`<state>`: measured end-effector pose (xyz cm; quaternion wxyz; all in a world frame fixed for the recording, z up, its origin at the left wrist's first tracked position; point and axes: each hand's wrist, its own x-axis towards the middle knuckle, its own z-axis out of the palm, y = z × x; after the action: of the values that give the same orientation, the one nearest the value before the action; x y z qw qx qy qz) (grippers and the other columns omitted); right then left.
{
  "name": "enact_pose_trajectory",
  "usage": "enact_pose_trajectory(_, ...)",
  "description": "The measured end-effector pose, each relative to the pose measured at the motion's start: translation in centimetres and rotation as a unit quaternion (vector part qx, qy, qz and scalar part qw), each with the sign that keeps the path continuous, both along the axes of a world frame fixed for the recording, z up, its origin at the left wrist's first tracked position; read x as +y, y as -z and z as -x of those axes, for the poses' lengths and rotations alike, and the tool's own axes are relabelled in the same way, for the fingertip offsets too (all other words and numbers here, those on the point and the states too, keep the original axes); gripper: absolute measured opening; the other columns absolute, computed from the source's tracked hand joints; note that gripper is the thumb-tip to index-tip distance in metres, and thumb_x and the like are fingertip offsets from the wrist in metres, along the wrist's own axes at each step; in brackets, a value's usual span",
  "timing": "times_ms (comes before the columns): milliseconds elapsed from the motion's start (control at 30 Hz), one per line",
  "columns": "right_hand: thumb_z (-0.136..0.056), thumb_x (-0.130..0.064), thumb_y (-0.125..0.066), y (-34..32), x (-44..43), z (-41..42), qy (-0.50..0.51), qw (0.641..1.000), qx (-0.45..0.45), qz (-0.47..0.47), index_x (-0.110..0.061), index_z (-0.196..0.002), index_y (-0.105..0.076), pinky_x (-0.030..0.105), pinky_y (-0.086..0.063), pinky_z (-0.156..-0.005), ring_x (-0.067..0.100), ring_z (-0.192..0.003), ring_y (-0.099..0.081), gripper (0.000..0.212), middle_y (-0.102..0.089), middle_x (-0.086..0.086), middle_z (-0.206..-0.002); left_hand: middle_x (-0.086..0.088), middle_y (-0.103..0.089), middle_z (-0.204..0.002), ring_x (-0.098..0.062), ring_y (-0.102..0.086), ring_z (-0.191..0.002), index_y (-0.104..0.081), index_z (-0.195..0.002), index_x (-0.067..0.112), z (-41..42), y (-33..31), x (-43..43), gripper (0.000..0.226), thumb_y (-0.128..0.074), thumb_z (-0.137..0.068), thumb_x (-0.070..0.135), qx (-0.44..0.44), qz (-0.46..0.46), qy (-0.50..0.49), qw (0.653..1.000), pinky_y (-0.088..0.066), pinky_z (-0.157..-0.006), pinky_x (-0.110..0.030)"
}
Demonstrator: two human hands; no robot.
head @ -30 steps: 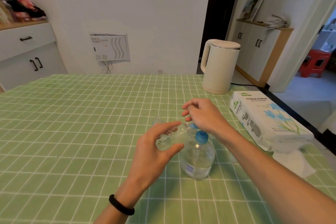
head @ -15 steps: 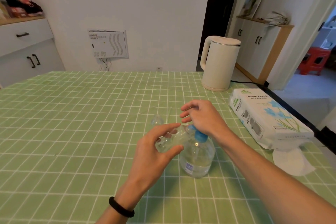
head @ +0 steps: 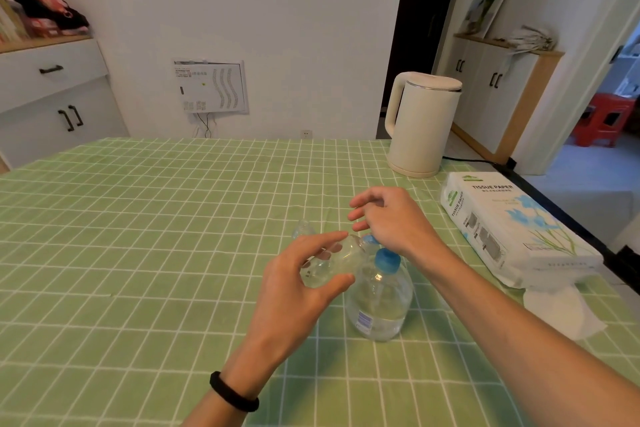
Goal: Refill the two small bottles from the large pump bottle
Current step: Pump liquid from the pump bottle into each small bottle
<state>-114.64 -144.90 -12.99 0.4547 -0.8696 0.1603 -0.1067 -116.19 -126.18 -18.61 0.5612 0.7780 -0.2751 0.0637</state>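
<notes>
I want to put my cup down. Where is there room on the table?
The left side of the tablecloth is bare, and the far middle left of the kettle. It is crowded around the large bottle, the small bottle in the left hand, and the tissue pack.

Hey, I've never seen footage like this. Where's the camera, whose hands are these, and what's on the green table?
There is no machine: the camera sits on a person's head, looking down at their own hands. The left hand holds a small clear bottle tilted sideways; the right hand is at its blue cap, the grip itself hidden. Below them, on the checked tablecloth, stands the large bottle. A second small bottle shows behind the left hand. Farther right are a kettle, a tissue pack and a loose tissue.
</notes>
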Motion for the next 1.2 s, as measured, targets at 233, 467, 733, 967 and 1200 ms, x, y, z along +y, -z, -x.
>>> enact_pose_trajectory(233, -0.097, -0.004, -0.043, 1.0, 0.0, -0.1, 0.007, 1.000, 0.014, 0.000, -0.021, -0.100, -0.072, 0.020, -0.053, -0.065, 0.007, -0.078, -0.076, 0.033, -0.078, -0.006, -0.090, 0.020, -0.076, -0.109, -0.002, -0.067, -0.107, -0.072, -0.125, 0.042, -0.3, 0.8, 0.0, 0.052, -0.089, -0.078, 0.025, 0.006, -0.009, 0.000, 1.000, -0.043, -0.089, -0.005)
enact_pose_trajectory(467, -0.097, -0.007, -0.045, 0.4, 0.2, 0.2, 0.009, 1.000, -0.004, 0.006, -0.028, -0.096, -0.070, 0.021, -0.053, -0.065, 0.006, -0.078, -0.076, 0.032, -0.078, -0.009, -0.091, 0.019, -0.075, -0.109, -0.003, -0.066, -0.107, -0.072, -0.125, 0.040, -0.2, 0.4, 0.0, 0.052, -0.089, -0.079, 0.022, 0.003, -0.004, 0.004, 1.000, -0.043, -0.089, -0.006)
enact_pose_trajectory(733, -0.100, -0.007, -0.045, -0.1, 0.2, 0.1, -0.003, 1.000, -0.014, 0.018, -0.026, -0.102, -0.071, 0.019, -0.054, -0.064, 0.004, -0.078, -0.075, 0.032, -0.077, -0.010, -0.092, 0.019, -0.074, -0.109, -0.004, -0.067, -0.107, -0.072, -0.125, 0.039, -0.4, 0.0, 0.0, 0.053, -0.090, -0.078, 0.022, -0.021, -0.004, 0.002, 1.000, -0.042, -0.089, -0.004)
enact_pose_trajectory(967, -0.098, -0.004, -0.045, 0.8, 0.3, 0.3, 0.008, 1.000, -0.004, 0.013, -0.023, -0.095, -0.072, 0.025, -0.058, -0.072, 0.008, -0.078, -0.076, 0.033, -0.078, -0.006, -0.089, 0.020, -0.075, -0.111, -0.004, -0.068, -0.108, -0.071, -0.124, 0.037, -0.6, 0.8, 0.0, 0.054, -0.091, -0.077, 0.020, -0.009, -0.003, 0.002, 1.000, -0.044, -0.091, -0.006)
enact_pose_trajectory(1200, -0.097, -0.007, -0.045, 0.4, 0.4, 0.4, 0.009, 1.000, 0.000, 0.006, -0.029, -0.092, -0.069, 0.031, -0.061, -0.077, 0.010, -0.081, -0.076, 0.032, -0.078, -0.007, -0.090, 0.018, -0.075, -0.110, -0.006, -0.068, -0.107, -0.072, -0.118, 0.034, -0.4, 0.5, 0.0, 0.048, -0.091, -0.077, 0.018, -0.015, 0.000, 0.005, 1.000, -0.044, -0.091, -0.007)
